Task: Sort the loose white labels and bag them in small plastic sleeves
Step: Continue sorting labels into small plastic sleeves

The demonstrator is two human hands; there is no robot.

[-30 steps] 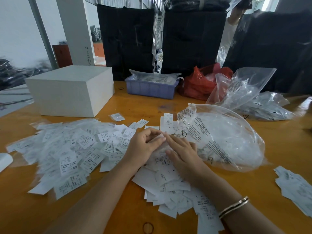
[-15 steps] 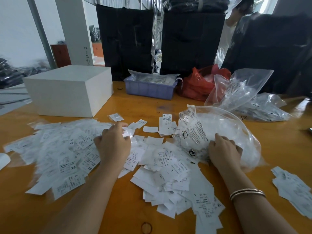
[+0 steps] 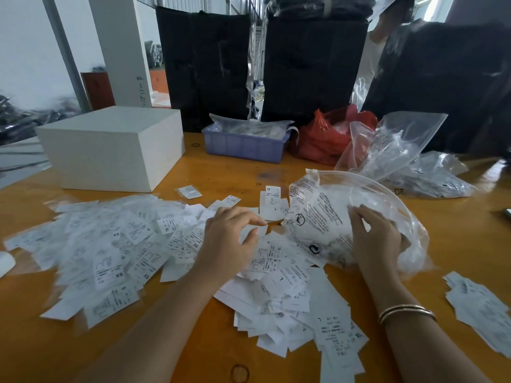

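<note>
Loose white labels (image 3: pixel 287 288) with printed size letters lie in a heap on the orange table (image 3: pixel 193 341) in front of me. To the left spreads a wide pile of labels in small clear sleeves (image 3: pixel 110 244). My left hand (image 3: pixel 229 239) hovers over the far edge of the loose heap, fingers apart and curled, holding nothing. A big clear plastic bag (image 3: pixel 326 214) with black print and white contents lies at centre right. My right hand (image 3: pixel 378 239), with bangles on its wrist, grips the top of that bag.
A white box (image 3: pixel 110 150) stands at the back left. Behind the heap are a purple tray (image 3: pixel 243 146), a red bag (image 3: pixel 323 139) and more clear bags (image 3: pixel 392 150). Another small label pile (image 3: pixel 481 308) lies at the right edge. Black bundles (image 3: pixel 207 64) line the far edge.
My hands parted from the middle of the heap. The left went out to the sleeved pile and has come back toward the centre. The right went to the big clear bag and stays there.
</note>
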